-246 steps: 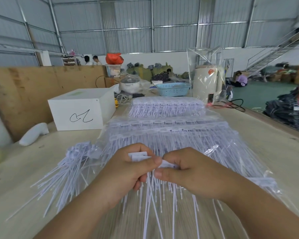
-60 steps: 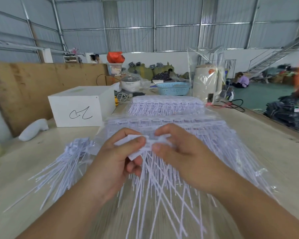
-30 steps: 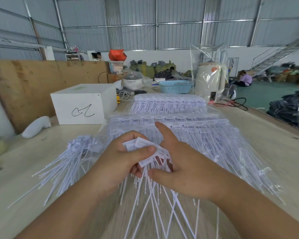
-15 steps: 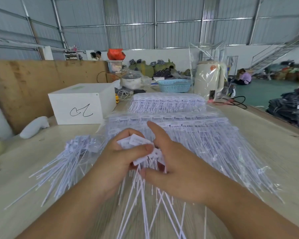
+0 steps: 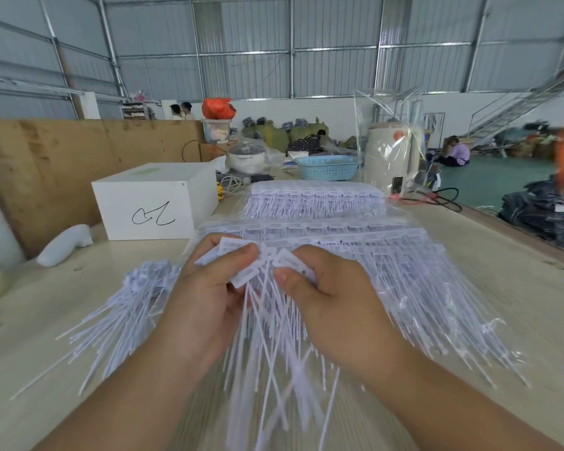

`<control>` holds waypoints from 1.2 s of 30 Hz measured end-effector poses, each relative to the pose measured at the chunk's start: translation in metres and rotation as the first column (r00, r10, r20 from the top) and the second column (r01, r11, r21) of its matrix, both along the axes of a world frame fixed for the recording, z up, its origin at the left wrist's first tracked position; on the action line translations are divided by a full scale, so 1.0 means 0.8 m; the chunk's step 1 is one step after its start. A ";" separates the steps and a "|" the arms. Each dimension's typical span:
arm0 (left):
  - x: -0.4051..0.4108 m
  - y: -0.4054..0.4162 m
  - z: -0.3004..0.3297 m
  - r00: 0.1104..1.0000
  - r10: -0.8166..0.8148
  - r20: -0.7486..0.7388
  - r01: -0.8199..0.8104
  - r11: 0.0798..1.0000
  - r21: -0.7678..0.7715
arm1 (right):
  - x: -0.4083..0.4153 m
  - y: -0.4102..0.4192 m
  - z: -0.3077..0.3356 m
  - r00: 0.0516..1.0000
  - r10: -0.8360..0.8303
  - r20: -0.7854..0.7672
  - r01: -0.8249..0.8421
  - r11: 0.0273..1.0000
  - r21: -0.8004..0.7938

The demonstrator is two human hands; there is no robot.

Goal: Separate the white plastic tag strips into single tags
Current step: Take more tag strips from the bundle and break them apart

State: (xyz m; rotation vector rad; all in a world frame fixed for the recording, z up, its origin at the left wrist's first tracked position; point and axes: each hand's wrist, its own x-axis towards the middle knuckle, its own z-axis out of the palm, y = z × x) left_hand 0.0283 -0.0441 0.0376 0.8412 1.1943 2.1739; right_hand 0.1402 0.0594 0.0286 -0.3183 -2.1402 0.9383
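A strip of white plastic tags (image 5: 267, 255) is held up between both hands, its thin tails hanging down and blurred. My left hand (image 5: 209, 288) grips a bunch of flat tag heads, thumb on top. My right hand (image 5: 326, 297) pinches the neighbouring tag head with thumb and curled fingers. Under the hands lie bagged stacks of tag strips (image 5: 404, 271) in clear plastic. A loose pile of single tags (image 5: 124, 307) fans out on the table to the left.
A white box with a black scribble (image 5: 153, 203) stands back left, a white handle-shaped object (image 5: 66, 244) beside it. More bagged strips (image 5: 313, 198), a blue basket (image 5: 326, 167) and a wrapped appliance (image 5: 391, 157) sit farther back. The table edge runs along the right.
My right thumb, raised half a second ago, has come down onto a tag head. The held strip now stretches between both hands, slightly higher, with its tails swinging.
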 end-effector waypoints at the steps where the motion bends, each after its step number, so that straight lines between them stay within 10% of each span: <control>1: 0.000 0.000 -0.001 1.000 0.006 0.006 -0.006 1.000 -0.006 | -0.002 0.003 0.003 0.994 -0.050 -0.098 0.042 0.996 -0.079; 4: -0.002 0.000 -0.005 1.000 0.020 0.021 -0.019 0.999 -0.033 | 0.005 0.016 0.015 0.981 -0.060 -0.183 0.033 0.988 -0.149; 10: -0.007 0.003 -0.013 0.990 -0.080 -0.119 0.065 0.991 -0.120 | 0.007 0.003 -0.005 0.916 0.161 0.367 -0.225 0.965 0.138; 36: 0.011 0.015 -0.029 0.971 -0.130 -0.200 0.083 0.970 -0.227 | -0.001 -0.004 -0.017 0.960 0.059 0.272 -0.093 0.989 0.114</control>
